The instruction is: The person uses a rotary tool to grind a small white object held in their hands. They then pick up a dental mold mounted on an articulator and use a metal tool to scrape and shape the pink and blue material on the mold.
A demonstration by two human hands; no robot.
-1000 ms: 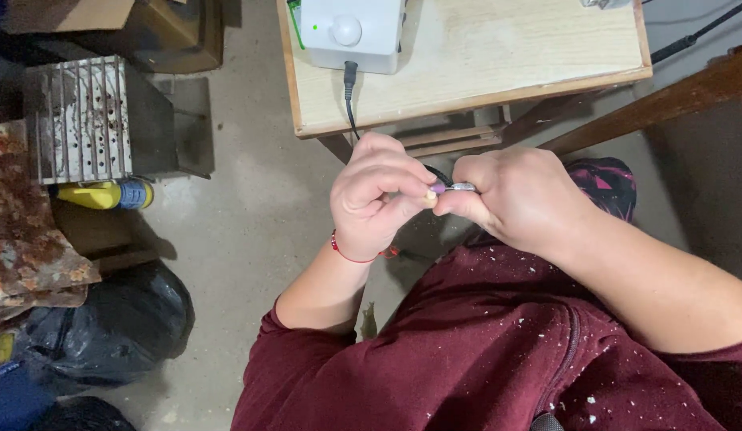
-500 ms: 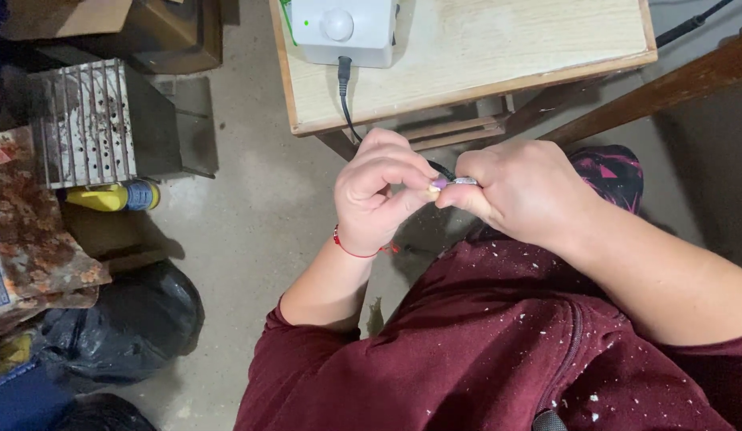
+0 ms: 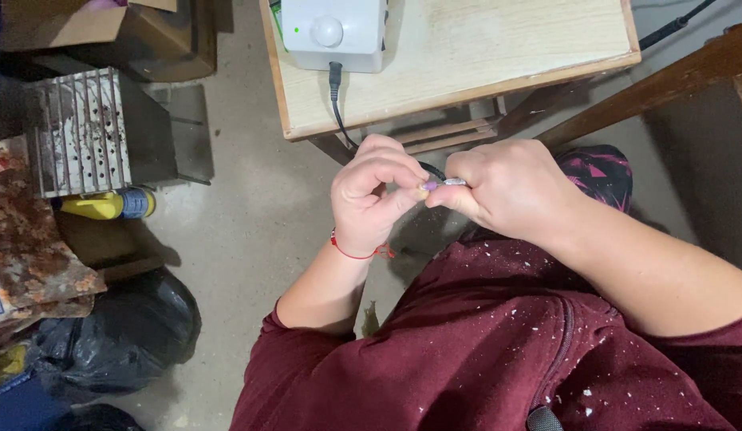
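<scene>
The left hand (image 3: pixel 379 199) is curled shut, its fingertips pinching a tiny pale purple bead-like piece (image 3: pixel 429 186), while the right hand (image 3: pixel 511 191) is closed around a slim silver metal tool tip (image 3: pixel 455 182) that touches that piece. Both are held in the air above the lap, just in front of the pale wooden table (image 3: pixel 499 56) carrying a white box-shaped device with a round knob (image 3: pixel 333 32) (its black cable (image 3: pixel 337 104) hangs off the edge). The work on the piece looks underway; white flecks dot the maroon sleeve, and how much is left cannot be told.

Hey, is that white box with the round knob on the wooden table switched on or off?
On: the white box shows a small green light lit near its left edge.
</scene>
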